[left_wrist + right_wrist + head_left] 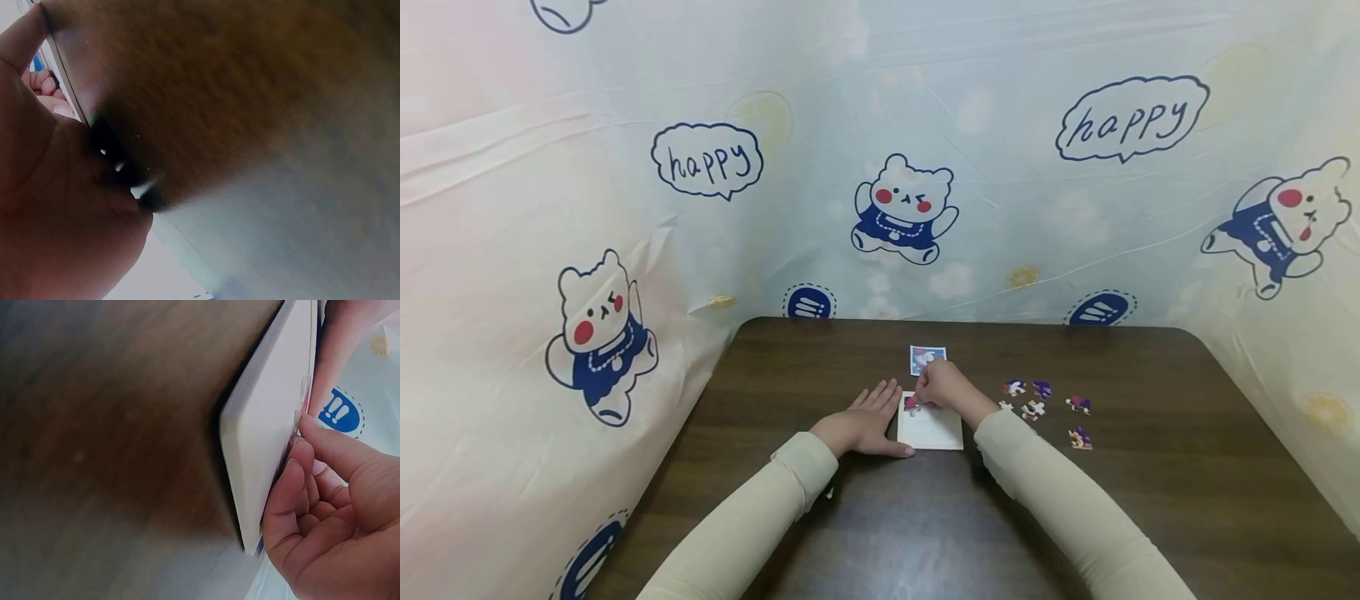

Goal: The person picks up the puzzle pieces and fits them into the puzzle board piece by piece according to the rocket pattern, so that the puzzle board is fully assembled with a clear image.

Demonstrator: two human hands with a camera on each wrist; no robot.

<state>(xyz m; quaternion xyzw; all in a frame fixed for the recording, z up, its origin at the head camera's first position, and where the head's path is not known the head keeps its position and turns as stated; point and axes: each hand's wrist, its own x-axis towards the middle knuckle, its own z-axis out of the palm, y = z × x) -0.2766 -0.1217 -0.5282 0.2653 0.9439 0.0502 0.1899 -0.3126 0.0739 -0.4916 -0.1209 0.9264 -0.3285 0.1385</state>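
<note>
Had both pale sleeves (pixel 741 517) stretched in from the near side over the dark table (pixel 760 400), angled inward to one small work spot. Rested the left hand (pixel 867 423) flat along the left side of the white board (pixel 929 432), with fingers straight and slightly apart and the thumb laid by the near left corner, apparently to brace the board against sliding. Had the board roughly square to the body, between both forearms, probably for even reach. Bent the right hand (pixel 946 387) over from the other side, with thumb and forefinger together, seemingly clamped on a puzzle piece (pixel 911 404) at the board's far left corner, and with the remaining fingers curled in, likely out of the way of so small a thing. Could not make out the full outline of the piece beneath the fingertips. Saw about six loose pieces (pixel 1033 410) scattered to the right of the board, seemingly for easy picking by the right hand. Noted a small picture card (pixel 918 357) just beyond the board, partly covered by the right hand, perhaps for easy viewing. Saw a patterned cloth (pixel 1000 125) behind everything, perhaps as a screen.
</note>
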